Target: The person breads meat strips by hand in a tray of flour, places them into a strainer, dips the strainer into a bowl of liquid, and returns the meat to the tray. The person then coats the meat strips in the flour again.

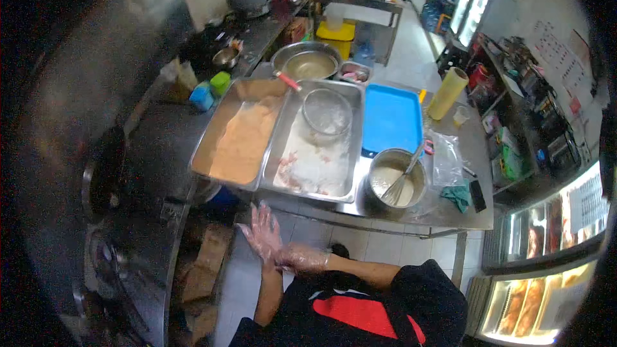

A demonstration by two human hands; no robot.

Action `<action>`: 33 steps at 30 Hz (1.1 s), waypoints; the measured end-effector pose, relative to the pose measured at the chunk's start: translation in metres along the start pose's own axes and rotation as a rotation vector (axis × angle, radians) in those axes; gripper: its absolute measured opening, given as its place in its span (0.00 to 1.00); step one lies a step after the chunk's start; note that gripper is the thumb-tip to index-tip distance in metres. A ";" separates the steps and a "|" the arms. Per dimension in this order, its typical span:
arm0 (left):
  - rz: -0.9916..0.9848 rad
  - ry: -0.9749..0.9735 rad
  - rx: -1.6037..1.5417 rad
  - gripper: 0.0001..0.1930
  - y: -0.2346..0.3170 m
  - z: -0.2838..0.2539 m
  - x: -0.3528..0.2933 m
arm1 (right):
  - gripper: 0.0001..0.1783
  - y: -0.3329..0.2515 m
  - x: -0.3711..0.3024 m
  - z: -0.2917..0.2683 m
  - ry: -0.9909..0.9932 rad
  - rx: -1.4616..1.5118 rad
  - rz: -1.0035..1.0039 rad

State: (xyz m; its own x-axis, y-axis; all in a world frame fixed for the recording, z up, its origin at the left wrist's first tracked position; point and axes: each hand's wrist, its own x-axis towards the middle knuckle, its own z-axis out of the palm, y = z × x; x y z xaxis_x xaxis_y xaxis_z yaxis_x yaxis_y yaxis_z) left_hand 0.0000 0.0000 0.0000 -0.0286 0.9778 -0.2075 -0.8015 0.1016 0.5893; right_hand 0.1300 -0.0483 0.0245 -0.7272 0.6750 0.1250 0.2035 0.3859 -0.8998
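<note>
Both hands wear clear, thin plastic gloves and are held in front of my body, short of the table's near edge. My left hand (261, 236) is raised with its fingers spread, holding nothing. Across its wrist lies my right hand (303, 258), closed around the cuff of the left plastic glove (273, 257). Nearest to them on the table is a steel tray (355, 183) of white flour with pinkish pieces in it and a round sieve (326, 112) resting on top. To its left stands another steel tray (200, 148) filled with orange-tan powder.
A steel pot (419, 183) of pale batter holds a whisk (397, 187). Behind it lies a blue tray (392, 115), beside a roll of plastic wrap (448, 94). A metal bowl (281, 58) of liquid stands at the back. Lit display cabinets (536, 302) are at the right.
</note>
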 end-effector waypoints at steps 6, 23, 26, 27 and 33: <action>0.049 0.076 0.175 0.39 0.029 -0.034 0.008 | 0.13 0.029 0.003 0.007 -0.008 -0.029 -0.019; 0.031 -0.063 0.846 0.24 0.017 0.045 0.132 | 0.33 0.302 0.135 -0.132 0.032 -1.036 0.764; -0.004 -0.101 0.759 0.18 -0.014 0.023 0.169 | 0.18 0.334 0.135 -0.150 0.270 -0.645 0.536; 0.000 -0.147 0.824 0.16 -0.014 0.030 0.178 | 0.18 0.333 0.137 -0.156 0.259 -0.635 0.542; -0.240 -0.256 1.052 0.18 -0.065 0.005 0.259 | 0.13 0.278 0.103 -0.198 0.008 -0.785 0.700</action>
State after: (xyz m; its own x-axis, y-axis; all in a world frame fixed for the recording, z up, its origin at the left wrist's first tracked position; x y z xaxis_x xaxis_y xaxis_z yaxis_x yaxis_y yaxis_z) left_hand 0.0479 0.2474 -0.0885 0.2808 0.9087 -0.3090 0.1412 0.2793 0.9498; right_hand 0.2419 0.2531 -0.1301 -0.2790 0.9078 -0.3132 0.9465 0.2049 -0.2493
